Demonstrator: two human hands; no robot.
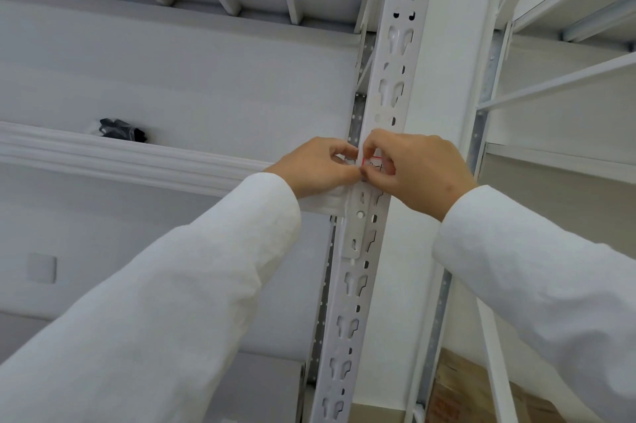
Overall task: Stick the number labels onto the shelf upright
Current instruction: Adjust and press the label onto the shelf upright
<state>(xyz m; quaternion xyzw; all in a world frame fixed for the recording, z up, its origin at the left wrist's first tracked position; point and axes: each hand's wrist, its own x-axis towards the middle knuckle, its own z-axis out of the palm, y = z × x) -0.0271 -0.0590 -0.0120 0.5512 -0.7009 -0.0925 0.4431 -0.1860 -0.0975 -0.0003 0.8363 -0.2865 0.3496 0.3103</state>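
Both hands' fingertips [370,150] around red-edged label [373,163] against shelf upright [389,85]

- A small black bundle wrapped in clear plastic [118,129] is lying on the left shelf, near its front edge.
- A pale square plate [41,267] is sitting flat on the grey wall at lower left.
- Brown cardboard boxes [481,391] are showing at bottom right, behind a white frame.

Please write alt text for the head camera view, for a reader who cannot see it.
Two hands, left hand and right hand, pinch a small red-bordered label against a white perforated shelf upright. A dark bag lies on the shelf behind.
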